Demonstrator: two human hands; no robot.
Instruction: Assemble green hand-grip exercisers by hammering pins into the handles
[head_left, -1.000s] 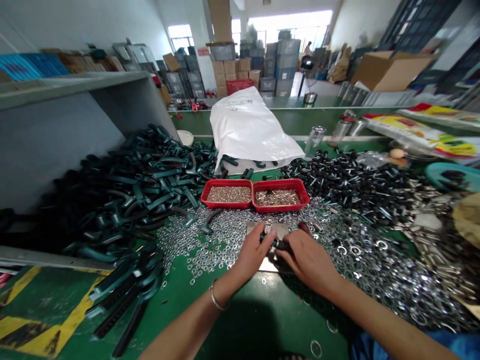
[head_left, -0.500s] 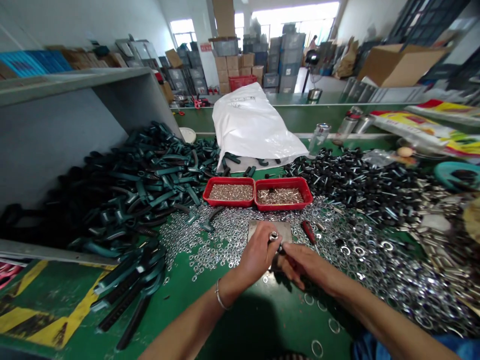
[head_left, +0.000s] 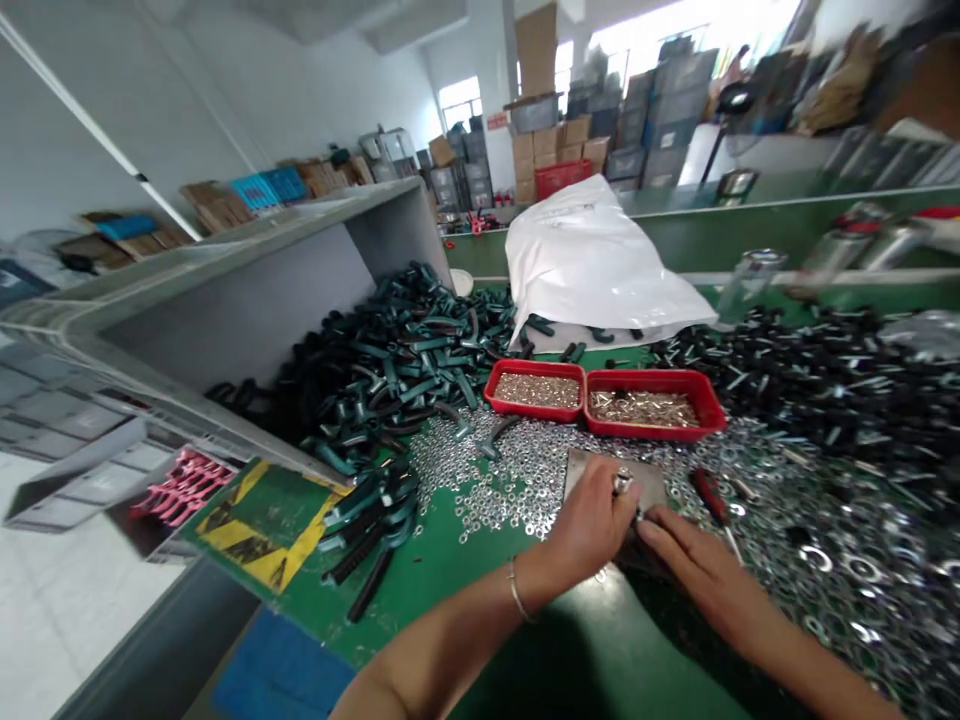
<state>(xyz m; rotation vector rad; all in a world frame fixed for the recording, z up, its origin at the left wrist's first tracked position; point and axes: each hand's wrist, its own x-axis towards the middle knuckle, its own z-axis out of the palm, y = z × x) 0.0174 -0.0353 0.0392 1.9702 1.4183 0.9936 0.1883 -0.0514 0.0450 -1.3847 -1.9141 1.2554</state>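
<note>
My left hand (head_left: 589, 520), with a bracelet at the wrist, is closed around a small shiny metal cylinder (head_left: 622, 482) whose round end shows above the fingers. Close against it, my right hand (head_left: 694, 560) has its thumb and fingers pinched together at a small dark piece I cannot make out. Both hands are over a flat metal plate (head_left: 643, 487) on the green bench. To the right of the plate lies a screwdriver with a red and black handle (head_left: 709, 497). Small metal washers (head_left: 510, 497) are spread left of the plate.
Two red trays (head_left: 651, 432) of small metal parts stand behind the plate. Green handles (head_left: 405, 370) are heaped at the left by a grey bin (head_left: 292, 250). Larger rings (head_left: 862, 570) and black-headed screws (head_left: 817, 370) cover the right side. A white sack (head_left: 592, 260) lies behind.
The view has turned left, so the bench contents appear farther right and more of the grey bin shows. My hands stay together over the plate, the left still around the metal cylinder.
</note>
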